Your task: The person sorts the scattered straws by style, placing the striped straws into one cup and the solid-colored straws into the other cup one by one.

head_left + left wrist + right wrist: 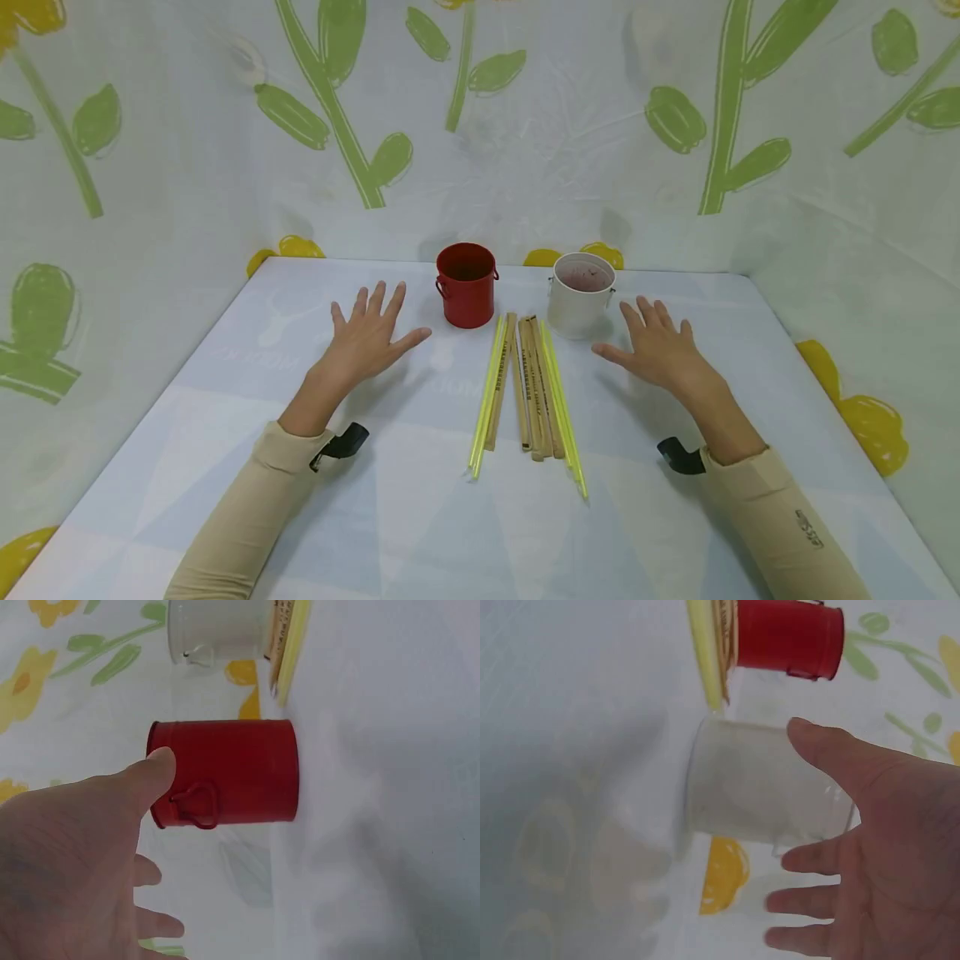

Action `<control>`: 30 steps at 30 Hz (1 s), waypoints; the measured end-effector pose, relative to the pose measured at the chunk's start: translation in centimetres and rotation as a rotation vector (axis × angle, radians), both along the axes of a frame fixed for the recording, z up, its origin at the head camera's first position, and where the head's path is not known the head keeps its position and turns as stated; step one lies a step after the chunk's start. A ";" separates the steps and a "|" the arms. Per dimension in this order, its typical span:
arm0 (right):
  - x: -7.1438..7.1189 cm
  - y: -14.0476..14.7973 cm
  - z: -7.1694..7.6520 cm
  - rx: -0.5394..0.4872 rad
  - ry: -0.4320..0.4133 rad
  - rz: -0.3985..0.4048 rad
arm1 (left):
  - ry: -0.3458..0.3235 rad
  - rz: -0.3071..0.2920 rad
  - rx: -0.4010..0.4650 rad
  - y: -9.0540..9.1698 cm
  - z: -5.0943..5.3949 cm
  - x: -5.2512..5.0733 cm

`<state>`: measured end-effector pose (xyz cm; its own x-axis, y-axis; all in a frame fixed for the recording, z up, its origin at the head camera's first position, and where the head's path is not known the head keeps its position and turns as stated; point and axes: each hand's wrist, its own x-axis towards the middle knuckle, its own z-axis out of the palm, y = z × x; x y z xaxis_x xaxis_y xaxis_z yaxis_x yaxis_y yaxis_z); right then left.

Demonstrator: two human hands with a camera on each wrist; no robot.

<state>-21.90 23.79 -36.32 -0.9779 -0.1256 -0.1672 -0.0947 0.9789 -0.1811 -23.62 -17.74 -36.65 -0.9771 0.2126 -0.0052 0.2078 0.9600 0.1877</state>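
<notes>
Our left hand point(365, 342) and right hand point(662, 352) are spread, gripping nothing — the red bucket point(469, 304) and white bucket point(573, 314) stand between them, with yellow sticks point(486, 400) and brown sticks point(534, 392) lying nearer us. We'd judge the buckets light, stiff, smooth, best cupped round their sides — the thin sticks may roll, so pinch mid-length

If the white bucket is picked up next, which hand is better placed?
Likely the right hand: it is open, empty and close beside the white bucket. The left hand is farther off, nearest the red bucket.
</notes>
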 end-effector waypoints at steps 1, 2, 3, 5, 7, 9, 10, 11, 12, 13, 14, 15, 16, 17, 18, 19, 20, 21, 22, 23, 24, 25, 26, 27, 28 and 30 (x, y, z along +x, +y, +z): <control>0.1 -0.2 0.1 -0.003 0.002 0.011 | 0.008 -0.005 0.011 0.1 0.1 0.0; 0.2 -0.4 0.2 -0.009 0.004 0.021 | 0.016 -0.009 0.024 0.2 0.2 -0.1; 0.2 -0.6 0.3 -0.016 0.003 0.032 | 0.025 -0.015 0.035 0.3 0.2 -0.1; 0.4 -1.1 0.5 -0.034 -0.002 0.049 | 0.047 -0.026 0.056 0.5 0.4 -0.3; 0.6 -1.7 0.8 -0.053 -0.020 0.059 | 0.069 -0.031 0.083 0.8 0.5 -0.6; 0.7 -2.3 1.0 -0.064 -0.039 0.063 | 0.088 -0.040 0.110 1.1 0.7 -0.9; 0.8 -2.6 1.1 -0.070 -0.045 0.067 | 0.095 -0.045 0.124 1.3 0.7 -1.0; 0.8 -2.8 1.2 -0.074 -0.050 0.070 | 0.100 -0.048 0.139 1.5 0.8 -1.2; 0.9 -3.1 1.2 -0.079 -0.053 0.077 | 0.103 -0.054 0.154 1.8 0.8 -1.4; 0.9 -3.3 1.3 -0.084 -0.053 0.084 | 0.104 -0.060 0.166 2.0 0.9 -1.6; 0.9 -3.6 1.3 -0.085 -0.052 0.089 | 0.103 -0.066 0.179 2.2 0.9 -1.8; 0.9 -3.8 1.3 -0.087 -0.045 0.101 | 0.099 -0.070 0.193 2.4 1.0 -2.0; 0.9 -4.1 1.3 -0.091 -0.036 0.111 | 0.095 -0.075 0.209 2.6 1.0 -2.2; 0.9 -4.4 1.4 -0.095 -0.028 0.123 | 0.091 -0.079 0.229 2.7 1.1 -2.3; 0.9 -4.6 1.4 -0.095 -0.023 0.132 | 0.088 -0.083 0.248 2.9 1.2 -2.5; 0.8 -5.0 1.4 -0.093 -0.017 0.141 | 0.083 -0.084 0.267 3.1 1.2 -2.7; 0.7 -5.3 1.5 -0.091 -0.012 0.149 | 0.079 -0.085 0.289 3.2 1.3 -3.0; 0.6 -5.6 1.5 -0.092 -0.007 0.160 | 0.073 -0.086 0.313 3.4 1.3 -3.2; 0.5 -6.0 1.5 -0.092 -0.002 0.167 | 0.069 -0.085 0.336 3.6 1.3 -3.4; 0.4 -6.3 1.5 -0.089 0.001 0.173 | 0.063 -0.083 0.359 3.8 1.4 -3.7; 0.3 -6.7 1.5 -0.088 0.004 0.178 | 0.058 -0.082 0.381 4.0 1.4 -3.9; 0.2 -7.0 1.5 -0.092 0.007 0.183 | 0.053 -0.081 0.402 4.2 1.4 -4.2; 0.2 -7.4 1.5 -0.097 0.011 0.187 | 0.049 -0.081 0.426 4.4 1.4 -4.5; 0.1 -7.7 1.5 -0.106 0.012 0.193 | 0.046 -0.081 0.447 4.7 1.5 -4.7; -0.1 -8.1 1.4 -0.118 0.011 0.193 | 0.045 -0.081 0.466 4.9 1.5 -4.9; -0.3 -8.9 1.3 -0.136 0.000 0.194 | 0.044 -0.085 0.505 5.4 1.4 -5.4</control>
<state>-22.16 14.92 -35.03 -0.9332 -0.3327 -0.1360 -0.2788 0.9089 -0.3100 -28.97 -12.32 -35.20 -0.9534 0.2565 0.1591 0.2991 0.7315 0.6128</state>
